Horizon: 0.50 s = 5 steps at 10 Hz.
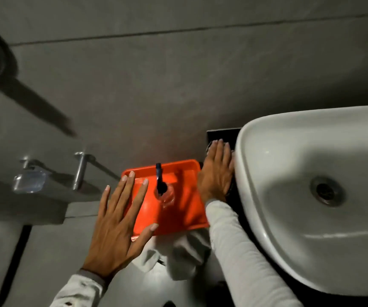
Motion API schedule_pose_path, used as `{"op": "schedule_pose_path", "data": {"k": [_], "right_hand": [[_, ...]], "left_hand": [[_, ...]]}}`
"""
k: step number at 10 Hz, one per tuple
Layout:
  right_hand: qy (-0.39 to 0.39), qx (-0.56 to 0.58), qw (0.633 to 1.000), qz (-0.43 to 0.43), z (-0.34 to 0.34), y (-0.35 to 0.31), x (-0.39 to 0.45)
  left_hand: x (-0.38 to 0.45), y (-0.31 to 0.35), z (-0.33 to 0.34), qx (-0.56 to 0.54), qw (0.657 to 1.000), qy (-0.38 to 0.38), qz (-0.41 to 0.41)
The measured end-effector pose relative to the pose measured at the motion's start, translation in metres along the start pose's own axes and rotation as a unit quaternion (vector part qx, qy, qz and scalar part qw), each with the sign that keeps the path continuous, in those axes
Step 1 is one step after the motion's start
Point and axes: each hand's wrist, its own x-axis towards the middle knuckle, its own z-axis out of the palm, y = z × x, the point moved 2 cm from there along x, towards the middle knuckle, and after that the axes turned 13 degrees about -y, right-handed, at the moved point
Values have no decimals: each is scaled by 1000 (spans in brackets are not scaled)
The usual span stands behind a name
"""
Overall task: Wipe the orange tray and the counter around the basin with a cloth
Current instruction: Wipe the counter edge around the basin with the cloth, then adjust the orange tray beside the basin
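Head view: orange tray (178, 209) lies between both flat hands

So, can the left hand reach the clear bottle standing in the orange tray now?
Probably yes: the left hand hovers open over the orange tray, and nothing lies between it and the bottle.

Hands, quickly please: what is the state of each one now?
Left hand: open, fingers spread, holding nothing, over the near left corner of the orange plastic tray.
Right hand: open and flat, beside the white ceramic basin; holding nothing visible.
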Motion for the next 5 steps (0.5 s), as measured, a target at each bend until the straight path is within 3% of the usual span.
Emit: {"op": "schedule_pose_path", "data": {"k": [1, 2, 3, 4, 5], "right_hand": [[-18, 28, 999, -34, -1, -14, 3], [32, 159, 985, -66, -11, -28, -13], [85, 212, 962, -151, 1, -53, -65], [-8, 225, 950, -214, 45, -97, -131], [-52, 144, 953, -263, 103, -134, -154]], "left_hand": [[-39, -32, -1, -22, 998, 0, -64], [-72, -62, 5, -40, 994, 8, -99], [-84, -93, 11, -64, 990, 1, -123], [-87, -120, 21, -67, 988, -14, -135], [-81, -149, 26, -59, 988, -20, -141]]}}
